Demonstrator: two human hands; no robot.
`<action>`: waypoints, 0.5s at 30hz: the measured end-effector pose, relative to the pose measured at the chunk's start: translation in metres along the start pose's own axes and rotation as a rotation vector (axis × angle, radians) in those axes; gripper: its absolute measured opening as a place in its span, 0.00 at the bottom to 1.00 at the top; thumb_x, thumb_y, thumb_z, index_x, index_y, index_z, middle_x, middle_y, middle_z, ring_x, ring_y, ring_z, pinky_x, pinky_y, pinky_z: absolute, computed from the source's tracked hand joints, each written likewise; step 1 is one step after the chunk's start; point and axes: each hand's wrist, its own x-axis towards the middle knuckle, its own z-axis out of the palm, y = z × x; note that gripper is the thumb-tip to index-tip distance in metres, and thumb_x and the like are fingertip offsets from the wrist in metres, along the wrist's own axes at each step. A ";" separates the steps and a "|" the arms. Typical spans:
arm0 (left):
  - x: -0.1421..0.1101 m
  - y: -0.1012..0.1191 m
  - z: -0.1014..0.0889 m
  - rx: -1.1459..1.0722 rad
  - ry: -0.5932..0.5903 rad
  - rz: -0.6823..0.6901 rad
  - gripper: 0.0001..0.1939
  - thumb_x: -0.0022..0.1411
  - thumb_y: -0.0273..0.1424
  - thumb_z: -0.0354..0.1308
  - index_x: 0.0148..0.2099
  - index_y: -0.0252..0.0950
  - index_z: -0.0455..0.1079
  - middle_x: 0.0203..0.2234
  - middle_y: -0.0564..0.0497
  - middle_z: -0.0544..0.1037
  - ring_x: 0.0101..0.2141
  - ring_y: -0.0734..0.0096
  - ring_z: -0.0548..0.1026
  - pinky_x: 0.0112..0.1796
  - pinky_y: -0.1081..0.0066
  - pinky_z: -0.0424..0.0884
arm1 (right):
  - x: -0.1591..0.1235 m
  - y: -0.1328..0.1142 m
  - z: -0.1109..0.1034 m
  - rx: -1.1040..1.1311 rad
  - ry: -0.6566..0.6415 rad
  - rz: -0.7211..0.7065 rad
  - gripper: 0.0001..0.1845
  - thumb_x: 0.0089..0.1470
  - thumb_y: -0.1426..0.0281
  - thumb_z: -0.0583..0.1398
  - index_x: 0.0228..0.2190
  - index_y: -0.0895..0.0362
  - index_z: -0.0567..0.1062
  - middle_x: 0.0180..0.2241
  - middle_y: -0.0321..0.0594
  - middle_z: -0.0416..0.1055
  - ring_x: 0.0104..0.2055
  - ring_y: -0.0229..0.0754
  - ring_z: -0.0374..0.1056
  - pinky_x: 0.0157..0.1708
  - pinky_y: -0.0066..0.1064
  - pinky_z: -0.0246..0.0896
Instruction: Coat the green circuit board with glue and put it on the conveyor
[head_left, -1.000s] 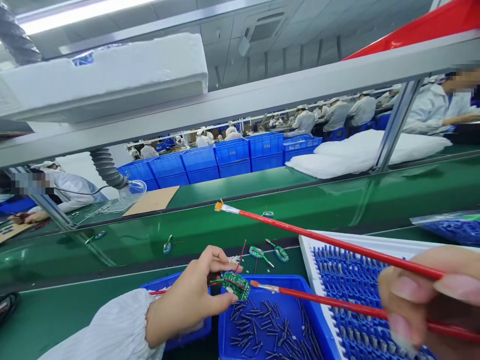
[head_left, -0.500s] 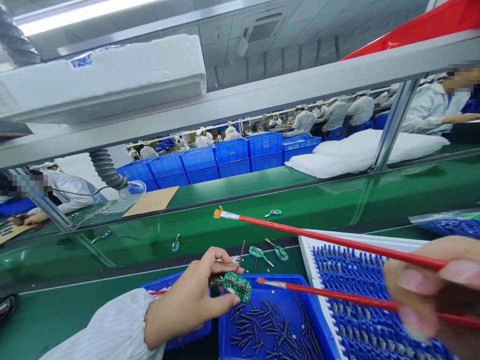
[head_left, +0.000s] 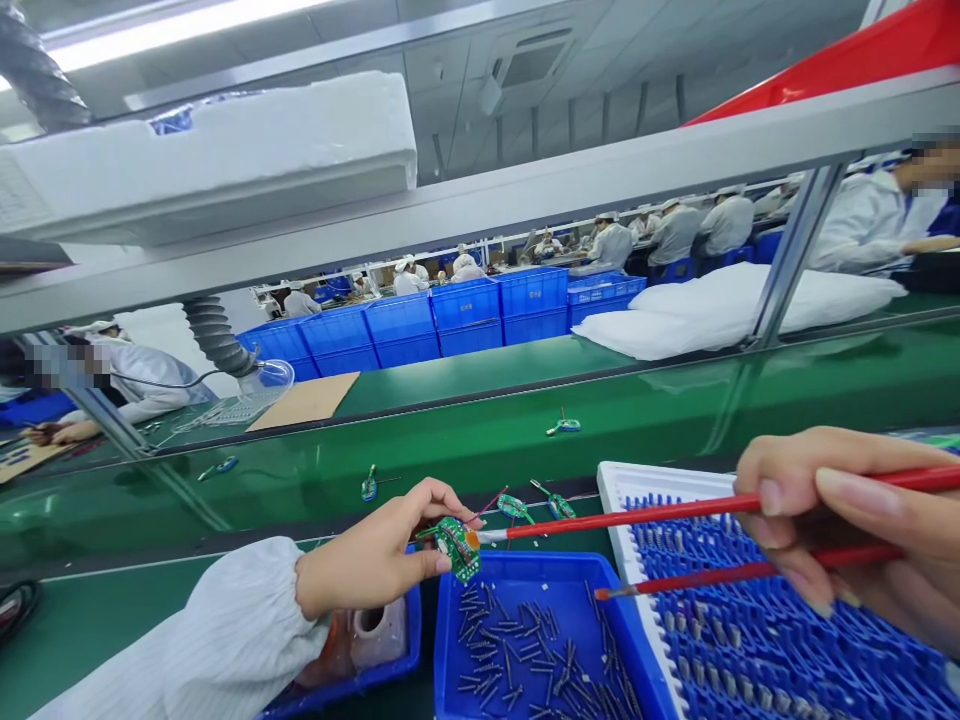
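My left hand (head_left: 379,553) pinches a small round green circuit board (head_left: 456,547) with thin wires, just above a blue bin (head_left: 596,615) of several small metal pins. My right hand (head_left: 847,525) grips two red-handled brushes at once. The upper brush (head_left: 637,514) reaches left and its orange-tipped bristles touch the circuit board. The lower brush (head_left: 720,575) points left over the blue bin without touching anything. Under my right hand lies a white tray (head_left: 611,490) with a blue grid insert holding several small parts.
More small green boards (head_left: 559,505) with wires lie on the green conveyor belt (head_left: 675,410). A second blue bin (head_left: 360,640) with a pinkish container sits under my left wrist. Across the belt are blue crates (head_left: 465,315), white foam sheets (head_left: 720,305) and other workers in white coats.
My right hand swung both brushes down and left; the upper brush tip went from above the belt onto the circuit board. Boards on the belt drifted rightward.
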 end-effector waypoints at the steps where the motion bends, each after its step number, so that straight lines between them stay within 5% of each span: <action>1: -0.001 0.001 0.000 0.013 -0.015 0.009 0.16 0.57 0.21 0.52 0.45 0.40 0.56 0.49 0.46 0.70 0.48 0.66 0.68 0.45 0.64 0.62 | 0.002 -0.001 0.001 0.003 -0.007 -0.010 0.11 0.61 0.59 0.55 0.30 0.51 0.71 0.25 0.36 0.64 0.14 0.36 0.59 0.12 0.25 0.60; 15: -0.004 0.007 0.002 0.035 -0.055 -0.003 0.17 0.56 0.20 0.51 0.46 0.42 0.56 0.50 0.48 0.70 0.51 0.65 0.66 0.47 0.62 0.61 | 0.015 -0.011 0.013 0.029 -0.102 0.008 0.12 0.63 0.64 0.54 0.30 0.53 0.72 0.22 0.36 0.64 0.14 0.38 0.61 0.11 0.23 0.60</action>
